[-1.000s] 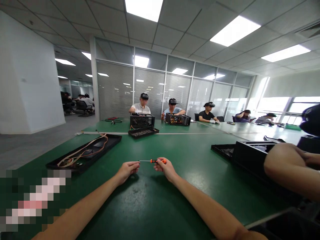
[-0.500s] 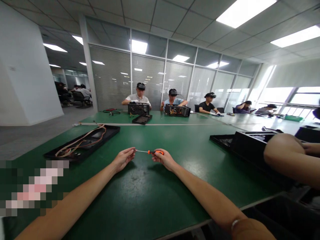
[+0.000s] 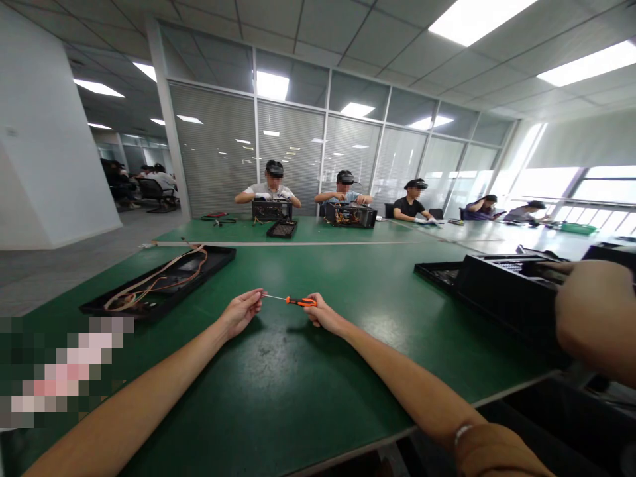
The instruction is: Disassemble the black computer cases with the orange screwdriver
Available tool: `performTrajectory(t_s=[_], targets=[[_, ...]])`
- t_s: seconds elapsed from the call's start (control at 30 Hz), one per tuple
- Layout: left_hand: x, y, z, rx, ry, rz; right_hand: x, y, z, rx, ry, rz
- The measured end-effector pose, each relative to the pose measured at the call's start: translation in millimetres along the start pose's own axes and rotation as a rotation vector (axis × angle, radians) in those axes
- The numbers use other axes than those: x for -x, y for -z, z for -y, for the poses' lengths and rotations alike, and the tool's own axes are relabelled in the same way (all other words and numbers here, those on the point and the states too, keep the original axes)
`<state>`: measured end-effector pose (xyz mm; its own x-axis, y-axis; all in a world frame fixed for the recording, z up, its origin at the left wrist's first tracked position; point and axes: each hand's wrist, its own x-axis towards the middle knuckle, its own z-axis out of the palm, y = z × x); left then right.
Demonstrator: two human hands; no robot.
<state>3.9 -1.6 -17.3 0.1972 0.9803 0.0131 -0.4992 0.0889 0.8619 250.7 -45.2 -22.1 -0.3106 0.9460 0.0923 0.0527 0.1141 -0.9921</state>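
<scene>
Over the green table [image 3: 278, 397], a screwdriver [image 3: 297, 301] with an orange and black handle is held almost level. Its handle lies in my right hand [image 3: 325, 315], the fingers closed around it. The thin metal shaft points left. My left hand [image 3: 240, 313] pinches at the shaft's tip between thumb and fingers. Whether a small part sits at that tip is too small to tell. Left of my hands lies a long black panel [image 3: 218, 260] with beige and orange cables in it.
At the right stands a black computer case [image 3: 507, 295], with another person's arm [image 3: 596, 311] reaching over it. Across the table, people work at open computer cases [image 3: 350, 215]. A flat black panel [image 3: 282, 229] lies before them. A pixelated patch covers the left edge.
The screwdriver's handle has dipped a little, and more of it shows in my right hand. My view has shifted slightly. The neighbour's arm has moved right.
</scene>
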Motion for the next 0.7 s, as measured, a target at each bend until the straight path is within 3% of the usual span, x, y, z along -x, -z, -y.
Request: performTrajectory(t_s=[0.23, 0.37, 0.43, 0.7], targets=[[0.3, 1.1, -1.7, 0.048, -0.002, -0.022, 0.0, -0.4, 3.4, 0.349, 0.03, -0.007], [-0.2, 1.3, -1.7, 0.061, 0.012, -0.024, 1.0, -4.8, 2.3, 0.561, 0.114, -0.141], [-0.3, 0.8, -1.8, 0.074, 0.014, -0.03, 3.5, -6.9, 1.4, 0.578, 0.132, -0.164], [-3.0, 2.3, -0.3, 0.092, 0.005, -0.03, 6.4, -7.4, 5.0, 0.554, 0.116, -0.061]])
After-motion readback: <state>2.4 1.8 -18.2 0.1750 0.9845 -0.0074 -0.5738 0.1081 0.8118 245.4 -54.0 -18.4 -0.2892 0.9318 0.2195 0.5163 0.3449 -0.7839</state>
